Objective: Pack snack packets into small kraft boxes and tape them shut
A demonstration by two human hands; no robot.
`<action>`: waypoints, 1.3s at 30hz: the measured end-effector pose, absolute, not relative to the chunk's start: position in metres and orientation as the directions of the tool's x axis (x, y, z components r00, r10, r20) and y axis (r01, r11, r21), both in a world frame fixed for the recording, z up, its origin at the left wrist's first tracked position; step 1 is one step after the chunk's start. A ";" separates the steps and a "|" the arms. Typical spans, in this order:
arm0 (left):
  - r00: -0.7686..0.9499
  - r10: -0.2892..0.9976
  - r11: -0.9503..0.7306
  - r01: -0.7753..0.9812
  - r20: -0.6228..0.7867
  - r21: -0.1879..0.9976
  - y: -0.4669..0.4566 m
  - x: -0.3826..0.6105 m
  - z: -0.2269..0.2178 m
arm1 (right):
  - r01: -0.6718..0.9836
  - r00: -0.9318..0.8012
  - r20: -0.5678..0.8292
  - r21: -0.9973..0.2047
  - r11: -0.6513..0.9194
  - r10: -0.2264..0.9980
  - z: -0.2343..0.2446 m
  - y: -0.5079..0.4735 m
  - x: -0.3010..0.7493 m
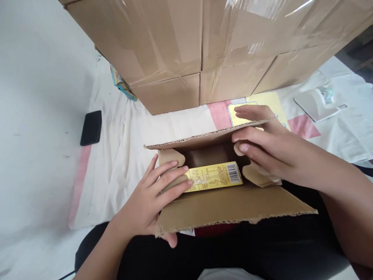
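A small open cardboard box (230,208) rests on my lap with its flaps spread. Inside lies a yellow packet (215,177) with a barcode at its right end. My left hand (151,194) grips the box's left side, fingers laid over the left inner flap and touching the packet, thumb under the near flap. My right hand (259,142) holds the far flap (198,140) at its right end, fingers curled over its edge and the right inner flap.
Large taped cardboard cartons (201,50) stand close behind the box. A black phone (91,127) lies to the left on the white cloth. A yellow card (269,103) lies beyond my right hand. A white tape dispenser (319,102) sits far right.
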State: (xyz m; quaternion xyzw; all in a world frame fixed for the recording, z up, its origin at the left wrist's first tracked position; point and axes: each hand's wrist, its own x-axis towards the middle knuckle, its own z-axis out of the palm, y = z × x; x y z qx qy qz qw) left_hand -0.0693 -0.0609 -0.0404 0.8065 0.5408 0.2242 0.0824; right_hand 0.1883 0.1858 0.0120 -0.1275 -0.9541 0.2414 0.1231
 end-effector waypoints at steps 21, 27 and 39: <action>-0.222 0.823 -0.112 0.839 0.523 0.532 -0.062 -0.035 -0.052 | 0.061 -0.890 0.336 -0.582 0.811 0.307 0.027 0.175 0.190; -0.095 0.835 -0.141 0.915 0.542 0.378 -0.059 -0.037 -0.052 | 0.035 -0.936 0.300 -0.436 0.899 0.182 0.020 0.179 0.187; 0.069 0.803 -0.116 0.992 0.592 0.042 -0.048 -0.044 -0.062 | 0.247 -0.965 0.040 -0.203 0.948 0.260 0.043 0.148 0.199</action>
